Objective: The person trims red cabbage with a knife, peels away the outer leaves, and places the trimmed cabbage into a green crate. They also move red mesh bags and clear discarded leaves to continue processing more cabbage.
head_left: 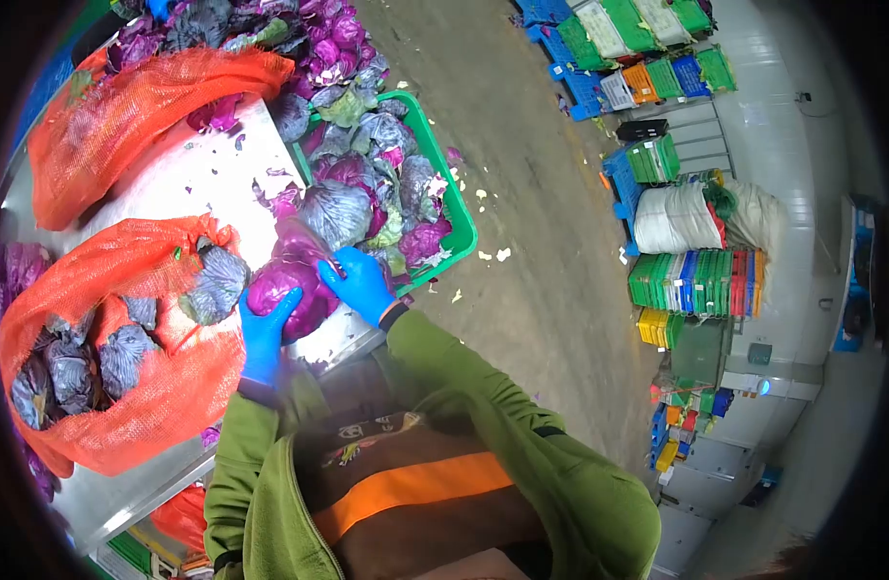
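A shiny red cabbage (294, 288) is held over the near edge of the metal table, close to my body. My left hand (264, 333), in a blue glove, curls around its left side with the thumb on top. On the right side, my gloved right hand (360, 283) grips the same cabbage; some of its fingertips are hidden. Just beyond the cabbage stands a green crate (461, 215) heaped with loose outer leaves (336, 215). To the left lies an open orange mesh sack (164, 406) with several dark, untrimmed cabbages (72, 372) inside.
Another orange mesh sack (154, 116) lies farther back on the metal table (106, 493). Purple cabbages and leaves (333, 43) are piled at the far end. Leaf scraps litter the concrete floor (522, 242). Stacked crates (691, 282) and blue pallets (623, 193) line the right wall.
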`<action>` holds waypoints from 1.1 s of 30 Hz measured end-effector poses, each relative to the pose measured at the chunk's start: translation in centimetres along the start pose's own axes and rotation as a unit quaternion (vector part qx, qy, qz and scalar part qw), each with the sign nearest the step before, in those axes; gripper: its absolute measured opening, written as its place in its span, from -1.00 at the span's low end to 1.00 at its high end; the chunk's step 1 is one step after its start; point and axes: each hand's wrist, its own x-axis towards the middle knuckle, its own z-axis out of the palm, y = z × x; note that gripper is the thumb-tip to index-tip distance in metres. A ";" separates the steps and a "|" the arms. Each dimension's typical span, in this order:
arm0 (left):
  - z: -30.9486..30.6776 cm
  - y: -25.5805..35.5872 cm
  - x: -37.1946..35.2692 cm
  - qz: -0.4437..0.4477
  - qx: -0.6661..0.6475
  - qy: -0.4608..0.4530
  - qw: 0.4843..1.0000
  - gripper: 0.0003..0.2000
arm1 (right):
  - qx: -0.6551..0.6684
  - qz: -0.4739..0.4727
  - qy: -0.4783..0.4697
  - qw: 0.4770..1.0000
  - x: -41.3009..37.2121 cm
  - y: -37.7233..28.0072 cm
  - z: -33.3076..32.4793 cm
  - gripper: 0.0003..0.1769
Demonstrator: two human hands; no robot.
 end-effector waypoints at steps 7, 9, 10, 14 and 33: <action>-5.0 -2.9 -0.2 0.029 -0.034 -0.162 0.986 -0.10 | -0.130 0.060 0.011 0.990 1.7 7.7 0.2 -0.62; -4.5 -1.4 -0.6 0.020 -0.043 -0.178 0.983 -0.03 | -0.149 0.083 0.060 0.983 3.8 7.0 -0.6 -0.64; -4.0 -0.7 -0.7 0.019 -0.042 -0.181 0.982 -0.03 | -0.159 0.097 0.081 0.979 4.7 7.0 -1.2 -0.64; -2.5 0.4 0.2 0.074 -0.023 -0.203 0.976 0.09 | -0.181 0.141 0.178 0.957 7.1 7.2 -5.0 -0.61; -0.4 -0.5 1.6 0.134 0.132 -0.197 0.962 0.23 | -0.035 0.053 -0.107 0.992 1.2 -2.6 -3.7 -0.65</action>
